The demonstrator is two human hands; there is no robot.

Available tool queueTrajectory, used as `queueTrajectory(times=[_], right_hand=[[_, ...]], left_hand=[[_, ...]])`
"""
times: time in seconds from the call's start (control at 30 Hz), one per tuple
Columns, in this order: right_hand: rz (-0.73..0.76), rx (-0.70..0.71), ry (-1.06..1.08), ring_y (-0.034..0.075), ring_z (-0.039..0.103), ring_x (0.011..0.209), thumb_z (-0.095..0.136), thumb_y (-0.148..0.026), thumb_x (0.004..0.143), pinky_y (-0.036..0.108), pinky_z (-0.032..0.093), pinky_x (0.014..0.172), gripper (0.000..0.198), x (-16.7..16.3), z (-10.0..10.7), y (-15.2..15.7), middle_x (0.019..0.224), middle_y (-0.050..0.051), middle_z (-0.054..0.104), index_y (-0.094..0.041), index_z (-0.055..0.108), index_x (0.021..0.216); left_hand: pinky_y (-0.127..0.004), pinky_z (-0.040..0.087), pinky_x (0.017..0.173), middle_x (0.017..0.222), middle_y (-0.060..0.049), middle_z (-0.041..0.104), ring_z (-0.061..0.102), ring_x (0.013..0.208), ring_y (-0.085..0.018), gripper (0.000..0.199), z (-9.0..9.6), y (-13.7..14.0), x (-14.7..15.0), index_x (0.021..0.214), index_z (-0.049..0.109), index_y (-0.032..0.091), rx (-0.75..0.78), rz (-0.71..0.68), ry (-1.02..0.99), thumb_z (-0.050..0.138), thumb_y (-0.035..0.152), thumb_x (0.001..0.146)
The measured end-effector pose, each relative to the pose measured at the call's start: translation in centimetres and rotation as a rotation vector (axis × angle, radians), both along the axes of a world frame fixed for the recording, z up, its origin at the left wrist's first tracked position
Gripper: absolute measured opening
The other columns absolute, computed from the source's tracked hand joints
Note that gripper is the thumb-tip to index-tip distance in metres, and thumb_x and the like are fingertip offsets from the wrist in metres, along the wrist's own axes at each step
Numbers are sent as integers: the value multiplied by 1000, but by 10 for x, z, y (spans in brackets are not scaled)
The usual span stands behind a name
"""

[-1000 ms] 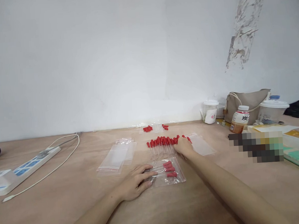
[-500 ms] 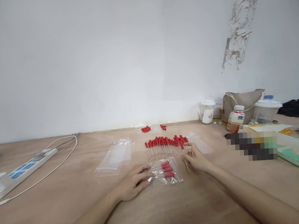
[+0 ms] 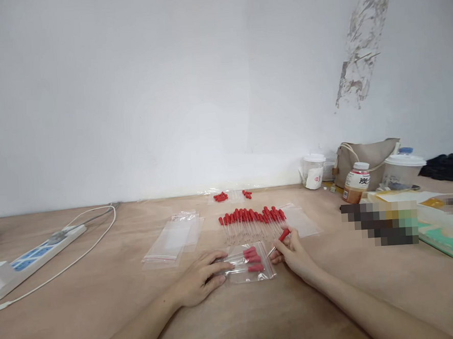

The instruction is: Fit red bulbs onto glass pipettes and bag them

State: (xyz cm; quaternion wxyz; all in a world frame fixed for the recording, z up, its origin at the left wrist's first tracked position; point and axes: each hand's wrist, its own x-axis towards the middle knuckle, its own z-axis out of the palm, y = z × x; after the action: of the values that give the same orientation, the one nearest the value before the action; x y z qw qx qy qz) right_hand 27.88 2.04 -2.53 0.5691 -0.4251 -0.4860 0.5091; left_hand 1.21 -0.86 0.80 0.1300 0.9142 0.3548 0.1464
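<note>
My left hand (image 3: 200,279) lies nearest me, spread loosely along the left end of the zip bag (image 3: 240,279), fingertips resting on the plastic and gripping nothing firmly that I can see. Inside the bag are three droppers (image 3: 254,260), their red ends toward its right edge, where the red seal line runs. Just right of the bag, my right hand (image 3: 293,255) pinches one dropper (image 3: 283,234) between thumb and fingers, red end up and away, thin tip pointing at that edge. A second ago this hand was in among the row of droppers (image 3: 248,215) just beyond the bag; now it has come back with one and turned it tip-first, so a fourth dropper is at the bag's edge. Whether the tip is already inside, I can't tell. Beyond the bag to the left lies a stack of flat bags (image 3: 173,239); beyond it to the right, more flat plastic (image 3: 302,221). Farthest past the bag, near the wall, sit loose red pieces (image 3: 221,196).
</note>
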Motion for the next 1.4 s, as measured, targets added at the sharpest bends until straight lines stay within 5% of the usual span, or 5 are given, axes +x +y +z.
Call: queueTrajectory(times=[0.13, 0.67, 0.87, 1.23, 1.4], right_hand=[[57, -37, 8, 13, 58, 48, 58, -43, 64, 27, 48, 48, 57, 4, 1, -5, 62, -8, 48, -24, 22, 104], [-145, 15, -4, 13, 55, 46, 55, -32, 66, 26, 46, 45, 46, 11, -3, -2, 61, -7, 49, -23, 27, 101], [-308, 173, -92, 11, 52, 48, 53, -35, 69, 24, 45, 47, 49, 21, 2, 1, 62, -6, 49, -23, 26, 109], [-163, 87, -21, 14, 56, 52, 56, -38, 68, 29, 49, 51, 53, 11, -6, 0, 64, -5, 51, -23, 24, 108], [-329, 140, -43, 12, 54, 49, 55, -36, 68, 26, 48, 50, 50, 21, 0, 2, 63, -6, 50, -23, 25, 107]], left_hand=[[-35, 30, 98, 127, -3, 39, 35, 117, -20, 32, -2, 0, -1, 119, 45, 29, -3, 0, -8, 36, 31, 88], [-37, 30, 97, 128, -2, 38, 35, 118, -21, 34, -2, 2, 0, 121, 44, 31, -21, 12, -3, 35, 33, 88], [-36, 30, 98, 129, -2, 38, 35, 118, -20, 33, -1, 1, 0, 120, 44, 31, -18, 11, -1, 35, 34, 88], [-35, 30, 98, 129, -2, 37, 34, 118, -20, 34, 0, 1, 1, 121, 43, 31, -14, 11, 15, 35, 34, 89], [-36, 30, 98, 129, -2, 37, 34, 118, -21, 34, 0, 1, 1, 121, 43, 31, -10, 12, 19, 34, 33, 89]])
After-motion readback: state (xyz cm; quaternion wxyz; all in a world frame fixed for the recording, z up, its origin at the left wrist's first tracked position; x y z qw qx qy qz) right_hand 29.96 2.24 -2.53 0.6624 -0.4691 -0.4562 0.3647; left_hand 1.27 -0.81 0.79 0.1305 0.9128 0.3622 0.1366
